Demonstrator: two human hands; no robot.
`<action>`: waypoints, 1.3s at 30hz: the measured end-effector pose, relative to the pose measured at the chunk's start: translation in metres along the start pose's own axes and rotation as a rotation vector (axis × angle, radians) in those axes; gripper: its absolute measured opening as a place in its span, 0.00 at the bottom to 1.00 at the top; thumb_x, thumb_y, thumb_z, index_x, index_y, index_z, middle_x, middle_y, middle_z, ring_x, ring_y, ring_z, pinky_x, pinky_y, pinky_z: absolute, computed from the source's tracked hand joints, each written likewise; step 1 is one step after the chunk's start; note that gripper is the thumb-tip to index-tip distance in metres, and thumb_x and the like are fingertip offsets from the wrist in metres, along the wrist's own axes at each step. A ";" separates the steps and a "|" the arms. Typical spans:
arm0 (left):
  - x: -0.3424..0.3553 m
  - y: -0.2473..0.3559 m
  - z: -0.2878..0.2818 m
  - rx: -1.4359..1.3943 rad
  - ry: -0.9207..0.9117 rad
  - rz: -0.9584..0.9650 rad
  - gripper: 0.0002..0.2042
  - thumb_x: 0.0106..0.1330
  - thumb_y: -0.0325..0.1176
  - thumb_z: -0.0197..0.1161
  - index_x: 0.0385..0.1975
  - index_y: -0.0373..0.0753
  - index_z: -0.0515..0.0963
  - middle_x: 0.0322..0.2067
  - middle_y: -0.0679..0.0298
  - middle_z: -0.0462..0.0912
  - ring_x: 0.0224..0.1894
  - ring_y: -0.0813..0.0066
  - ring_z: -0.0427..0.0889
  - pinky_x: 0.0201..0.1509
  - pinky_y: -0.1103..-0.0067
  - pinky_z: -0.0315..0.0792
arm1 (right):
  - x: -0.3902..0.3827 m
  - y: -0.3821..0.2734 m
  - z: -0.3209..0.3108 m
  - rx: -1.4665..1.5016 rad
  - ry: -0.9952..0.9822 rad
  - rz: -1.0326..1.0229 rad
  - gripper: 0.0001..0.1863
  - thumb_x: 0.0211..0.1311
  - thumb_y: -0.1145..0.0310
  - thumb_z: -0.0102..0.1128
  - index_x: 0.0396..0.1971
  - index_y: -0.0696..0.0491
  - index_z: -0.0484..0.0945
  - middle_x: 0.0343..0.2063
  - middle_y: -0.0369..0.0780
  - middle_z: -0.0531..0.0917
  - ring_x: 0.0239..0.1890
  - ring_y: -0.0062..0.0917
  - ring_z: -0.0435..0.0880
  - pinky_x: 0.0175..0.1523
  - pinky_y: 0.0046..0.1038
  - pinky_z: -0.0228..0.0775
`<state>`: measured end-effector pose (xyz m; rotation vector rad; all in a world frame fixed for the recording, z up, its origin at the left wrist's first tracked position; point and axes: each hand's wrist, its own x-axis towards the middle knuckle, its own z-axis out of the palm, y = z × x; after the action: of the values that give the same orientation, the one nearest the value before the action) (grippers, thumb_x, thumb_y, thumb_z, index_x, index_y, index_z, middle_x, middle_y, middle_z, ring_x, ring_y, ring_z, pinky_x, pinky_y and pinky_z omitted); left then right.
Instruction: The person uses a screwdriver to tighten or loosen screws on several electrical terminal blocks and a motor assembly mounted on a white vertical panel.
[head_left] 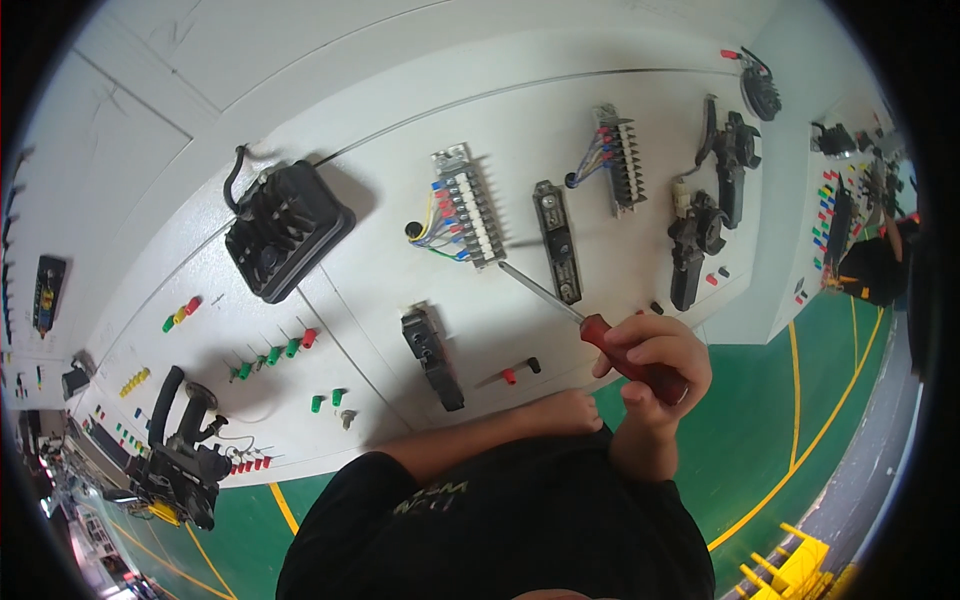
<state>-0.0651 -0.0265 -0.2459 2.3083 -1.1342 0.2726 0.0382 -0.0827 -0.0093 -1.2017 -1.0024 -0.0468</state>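
My right hand [655,365] grips a screwdriver [545,295] by its red handle. The steel shaft angles up-left, its tip at the lower end of a white terminal block [472,215] with coloured crimped wires; whether it touches, I cannot tell. A narrow dark fitting [557,245] is mounted just right of the shaft. My left hand [570,412] is closed at the board's lower edge, in front of my body; anything inside it is hidden. A black switch-like module [432,355] is up and left of that hand.
The white board [360,280] carries a finned black unit [285,225], another terminal block [620,160], black handlebar switches [690,250], coloured sockets [290,350] and a lever assembly [185,460]. A person in dark clothing [870,270] is at the far right. Yellow-lined green floor [760,430] lies below.
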 end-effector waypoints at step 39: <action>-0.002 0.000 0.022 -0.012 0.085 0.018 0.05 0.54 0.32 0.61 0.18 0.42 0.77 0.18 0.65 0.77 0.27 0.66 0.81 0.30 0.69 0.75 | -0.002 0.006 0.009 0.001 0.098 0.081 0.13 0.57 0.71 0.69 0.36 0.61 0.77 0.39 0.53 0.83 0.27 0.33 0.85 0.32 0.27 0.79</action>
<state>-0.0678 -0.0373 -0.2652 2.2551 -1.1126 0.3662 0.0344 -0.0737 -0.0146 -1.2263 -0.8674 -0.0404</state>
